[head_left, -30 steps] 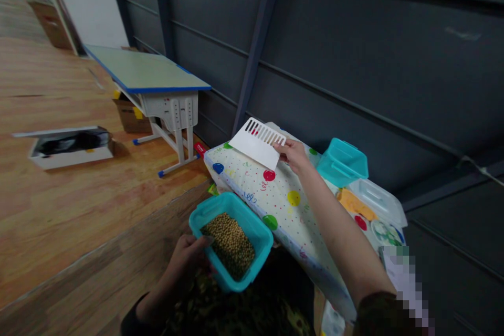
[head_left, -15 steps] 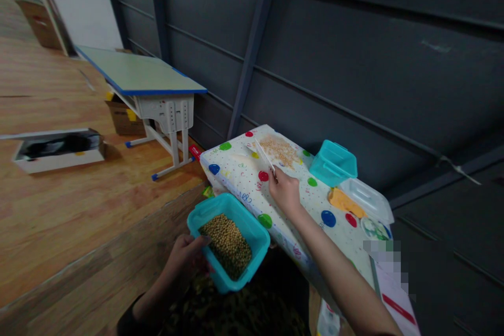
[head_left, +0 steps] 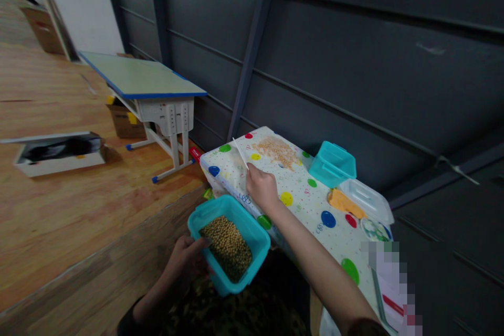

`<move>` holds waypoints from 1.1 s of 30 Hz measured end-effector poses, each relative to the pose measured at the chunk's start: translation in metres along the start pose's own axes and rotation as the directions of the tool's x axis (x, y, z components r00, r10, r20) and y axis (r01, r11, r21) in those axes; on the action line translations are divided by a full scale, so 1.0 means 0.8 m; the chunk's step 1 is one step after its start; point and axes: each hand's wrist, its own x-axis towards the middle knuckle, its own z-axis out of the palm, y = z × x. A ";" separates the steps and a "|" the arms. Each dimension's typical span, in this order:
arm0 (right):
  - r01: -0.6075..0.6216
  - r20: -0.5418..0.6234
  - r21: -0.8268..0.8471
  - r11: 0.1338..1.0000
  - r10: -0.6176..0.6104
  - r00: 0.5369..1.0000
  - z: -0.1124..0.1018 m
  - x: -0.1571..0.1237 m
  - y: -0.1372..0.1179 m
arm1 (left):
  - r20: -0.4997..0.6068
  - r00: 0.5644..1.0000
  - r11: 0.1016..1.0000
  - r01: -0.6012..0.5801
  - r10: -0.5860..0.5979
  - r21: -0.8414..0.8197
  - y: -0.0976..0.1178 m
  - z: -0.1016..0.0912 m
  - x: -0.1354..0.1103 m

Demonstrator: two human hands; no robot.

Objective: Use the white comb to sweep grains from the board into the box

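Observation:
My left hand [head_left: 185, 257] grips the near left edge of a teal tub [head_left: 252, 231] filled with greenish-brown beans [head_left: 228, 247], held below the table's front edge. My right hand [head_left: 262, 186] is closed on a thin white slotted scraper card [head_left: 240, 153], seen edge-on and standing on the dotted tablecloth [head_left: 299, 199]. A loose pile of pale beans [head_left: 277, 149] lies on the cloth just beyond and right of the card.
An empty teal tub [head_left: 333, 164] sits at the table's back edge, with a clear lidded box [head_left: 368, 200] and an orange patch [head_left: 342, 202] beside it. A blue-edged desk [head_left: 142, 79] and an open white box [head_left: 59, 152] stand on the wooden floor to the left. A grey wall runs behind.
My right hand turned the white card from flat and raised to edge-on, then drew it left and toward me across the cloth. The pale bean pile is now uncovered. The left hand and tub stayed put.

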 end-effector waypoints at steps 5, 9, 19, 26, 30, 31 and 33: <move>0.010 -0.146 0.190 0.982 0.018 0.989 0.004 0.005 0.014 | 0.029 1.000 1.000 -0.013 0.013 -0.005 0.001 -0.001 -0.001; -0.024 -0.255 0.281 0.960 0.099 0.962 -0.003 0.005 0.042 | 0.053 0.998 1.000 -0.024 0.024 0.006 0.002 -0.002 -0.001; -0.031 -0.173 0.183 0.983 0.063 0.983 0.009 -0.014 0.026 | 0.019 1.000 1.000 0.000 0.000 -0.013 0.002 0.000 0.000; -0.149 -0.256 0.404 0.902 0.267 0.929 0.001 -0.003 0.030 | 0.038 0.999 0.999 -0.021 0.020 0.038 0.000 -0.006 0.003; -0.220 -0.231 0.665 0.714 0.476 0.848 -0.016 0.002 0.080 | 0.006 1.000 1.000 -0.026 0.025 0.015 -0.011 -0.008 0.011; -0.227 -0.172 0.746 0.626 0.511 0.843 -0.021 0.002 0.094 | 0.001 1.000 1.000 -0.025 0.025 0.012 -0.014 -0.008 0.013; -0.243 -0.004 0.883 0.401 0.524 0.852 -0.029 0.001 0.118 | 0.000 1.000 1.000 -0.025 0.025 0.006 -0.017 -0.007 0.016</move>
